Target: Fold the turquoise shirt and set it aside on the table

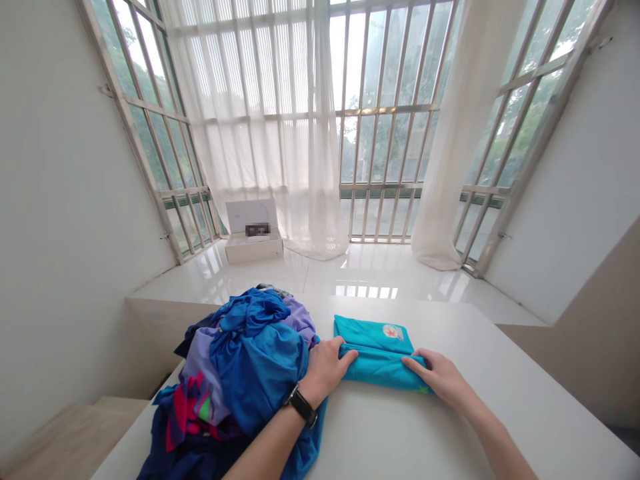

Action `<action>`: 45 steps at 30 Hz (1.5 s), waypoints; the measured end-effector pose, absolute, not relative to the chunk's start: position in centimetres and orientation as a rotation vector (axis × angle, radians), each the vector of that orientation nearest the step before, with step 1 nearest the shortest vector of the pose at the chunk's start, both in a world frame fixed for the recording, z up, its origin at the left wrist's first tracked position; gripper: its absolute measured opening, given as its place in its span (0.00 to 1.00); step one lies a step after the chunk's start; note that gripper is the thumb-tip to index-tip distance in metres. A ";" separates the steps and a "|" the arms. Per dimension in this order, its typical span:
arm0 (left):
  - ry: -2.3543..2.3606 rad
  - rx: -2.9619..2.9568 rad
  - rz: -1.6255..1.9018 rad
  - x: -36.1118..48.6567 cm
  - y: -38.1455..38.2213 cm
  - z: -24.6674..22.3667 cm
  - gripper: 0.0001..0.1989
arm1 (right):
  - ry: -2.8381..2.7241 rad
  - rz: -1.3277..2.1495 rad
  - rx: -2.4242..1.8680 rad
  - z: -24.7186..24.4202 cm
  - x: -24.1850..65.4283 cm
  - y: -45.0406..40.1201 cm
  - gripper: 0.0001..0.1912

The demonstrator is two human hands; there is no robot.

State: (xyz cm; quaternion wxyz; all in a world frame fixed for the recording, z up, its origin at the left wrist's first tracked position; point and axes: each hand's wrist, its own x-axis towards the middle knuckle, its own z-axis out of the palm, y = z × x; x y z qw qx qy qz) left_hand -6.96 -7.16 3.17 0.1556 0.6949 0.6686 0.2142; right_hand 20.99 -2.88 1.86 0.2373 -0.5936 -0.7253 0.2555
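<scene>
Nearest to us, the loose heap of crumpled blue, lilac and magenta clothes (245, 377) sits at the left of the white rectangular table (400, 433), with dark navy cloth spilling toward the table's near-left edge. Our left hand (325, 370), a black-strapped wristwatch (302, 406) on its wrist, lies against the heap's side, its fingers on the left end of the folded teal shirt (375, 357). Our right hand (440, 382) rests on the shirt's right end. The two hands are well apart, one at each end, and we cannot tell whether either is clamped or only resting there.

The shirt lies flat, just beside the heap, with a narrow strip of table beyond it before the far edge. A wide stretch of white surface runs from the shirt to the table's right edge. Beyond the table, a white lidded box (253, 230) stands open on the glossy white tiled ledge (310, 277), before sheer white curtains (310, 133).
</scene>
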 end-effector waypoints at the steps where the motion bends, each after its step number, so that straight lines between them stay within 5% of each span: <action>1: 1.923 1.999 0.607 -7.0 -7.2 3.2 0.16 | -1.989 0.699 -1.628 1.7 21.0 -2.8 0.26; 20: 1.933 2.080 0.554 -7.1 -7.4 2.8 0.16 | -2.071 0.706 -1.783 2.0 21.1 -2.7 0.33; 45: 1.837 2.002 0.666 -7.2 -7.4 2.9 0.13 | -1.885 0.958 -1.723 0.3 22.1 -1.7 0.27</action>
